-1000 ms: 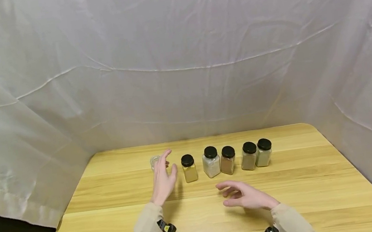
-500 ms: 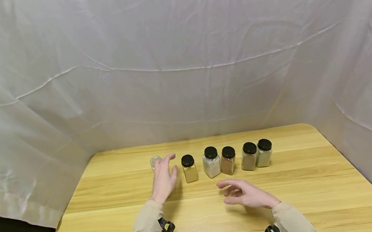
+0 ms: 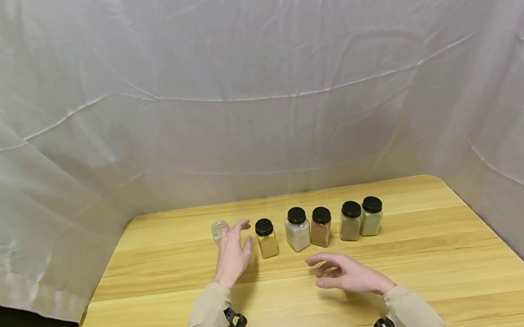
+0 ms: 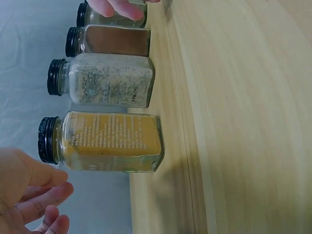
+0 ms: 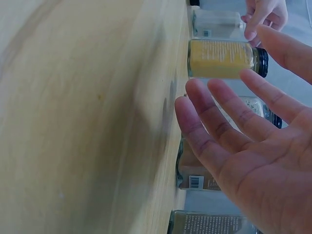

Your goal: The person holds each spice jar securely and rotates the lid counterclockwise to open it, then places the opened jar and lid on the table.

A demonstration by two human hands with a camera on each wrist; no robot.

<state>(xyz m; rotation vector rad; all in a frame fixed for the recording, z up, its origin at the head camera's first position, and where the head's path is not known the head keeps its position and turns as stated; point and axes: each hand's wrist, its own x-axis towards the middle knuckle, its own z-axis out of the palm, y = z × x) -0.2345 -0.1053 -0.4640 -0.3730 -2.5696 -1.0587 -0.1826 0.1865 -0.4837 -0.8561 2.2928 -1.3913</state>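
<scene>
My left hand [image 3: 232, 254] hovers with loosely bent fingers between an uncapped clear jar [image 3: 219, 226] and a square glass jar of yellow powder [image 3: 267, 243] with a black lid. Nothing shows between its fingers in the left wrist view, where the fingertips come close to the yellow jar's black lid [image 4: 48, 140]. Part of the clear jar is hidden behind the hand. My right hand [image 3: 347, 274] hangs over the table in front of the other jars, fingers spread and palm bare in the right wrist view.
To the right of the yellow jar stand a jar of whitish speckled contents [image 3: 298, 234], a reddish-brown one [image 3: 321, 232], a grey-brown one [image 3: 351, 226] and a pale greenish one [image 3: 372, 220], all black-lidded. Pale cloth [image 3: 278, 139] hangs behind the wooden table [image 3: 458, 270].
My left fingertips have moved slightly toward me and to the right, uncovering more of the clear jar. The right hand has barely shifted, and the jars stand where they were.
</scene>
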